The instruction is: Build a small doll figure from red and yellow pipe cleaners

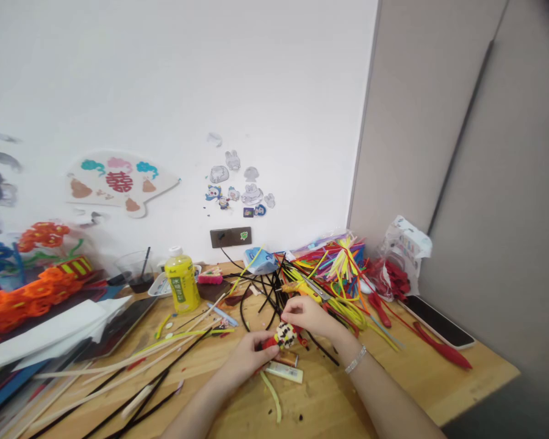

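Low over the table, my left hand (246, 358) is closed on a small craft figure (285, 335). Its round part is cream with black spots, and red and yellow fuzzy parts show around it. My right hand (312, 316) meets the figure's upper edge with thumb and fingers pinched together. Whatever is between those fingertips is too small to make out. A bracelet (355, 360) circles the right wrist. Under the figure lie a pale flat packet (284, 372) and a bent yellow-green pipe cleaner (272, 396).
Behind my hands are black pipe cleaners (269, 292), yellow-handled scissors (318, 289) and a heap of coloured pipe cleaners (343, 262). A yellow drink bottle (182, 283) and a plastic cup (139, 277) stand left. A phone (437, 321) lies right. Orange fuzzy flowers (46, 292) sit far left.
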{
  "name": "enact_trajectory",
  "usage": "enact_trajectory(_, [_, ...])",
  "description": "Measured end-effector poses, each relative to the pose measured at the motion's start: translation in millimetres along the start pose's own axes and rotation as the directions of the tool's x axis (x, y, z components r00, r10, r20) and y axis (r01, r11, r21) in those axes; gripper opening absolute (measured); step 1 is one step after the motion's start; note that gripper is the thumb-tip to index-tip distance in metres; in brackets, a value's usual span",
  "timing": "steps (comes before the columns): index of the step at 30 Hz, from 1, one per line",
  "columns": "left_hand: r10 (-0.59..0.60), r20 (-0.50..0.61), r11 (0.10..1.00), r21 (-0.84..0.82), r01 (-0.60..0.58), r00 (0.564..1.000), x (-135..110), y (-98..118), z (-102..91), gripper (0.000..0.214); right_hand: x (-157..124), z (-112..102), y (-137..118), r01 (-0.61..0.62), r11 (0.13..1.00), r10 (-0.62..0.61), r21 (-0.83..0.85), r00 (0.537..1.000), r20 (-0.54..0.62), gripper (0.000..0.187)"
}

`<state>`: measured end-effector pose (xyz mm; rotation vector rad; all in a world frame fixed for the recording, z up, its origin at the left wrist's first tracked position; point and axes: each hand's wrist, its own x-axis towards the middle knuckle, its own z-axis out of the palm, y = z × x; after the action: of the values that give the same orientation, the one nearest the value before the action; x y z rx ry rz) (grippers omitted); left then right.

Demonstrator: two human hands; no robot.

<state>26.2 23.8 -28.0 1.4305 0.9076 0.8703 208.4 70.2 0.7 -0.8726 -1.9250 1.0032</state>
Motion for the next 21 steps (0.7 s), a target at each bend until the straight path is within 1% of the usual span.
enact_trajectory(2, [0.014, -0.032, 1.000, -0.017, -0.015, 0.999, 1, -2, -0.8, 0.037, 1, -3, -1, 0.013, 1.000, -0.013, -0.009, 1.000, -0.023, 0.019])
enact_trajectory(7, [0.064, -0.153, 0.993, -0.085, -0.077, 0.986, 9, -9, -7.4, 0.043, 3, -11, -1, 0.039, 0.999, -0.042, -0.025, 0.989, -0.143, 0.027])
enact_trajectory(11, [0.090, -0.237, 0.980, -0.150, -0.128, 0.967, 13, -8, -13.0, 0.043, 4, -9, 3, 0.038, 0.999, -0.039, -0.012, 0.988, -0.149, 0.026])
enact_trajectory(15, [0.101, -0.273, 0.969, -0.191, -0.158, 0.957, 13, -3, -14.1, 0.038, 5, -2, 5, 0.040, 0.999, -0.038, 0.012, 0.987, -0.155, 0.019])
enact_trajectory(21, [0.098, -0.303, 0.962, -0.216, -0.168, 0.948, 12, -2, -9.8, 0.039, 4, 5, 1, 0.049, 0.998, -0.044, 0.026, 0.982, -0.186, 0.019])
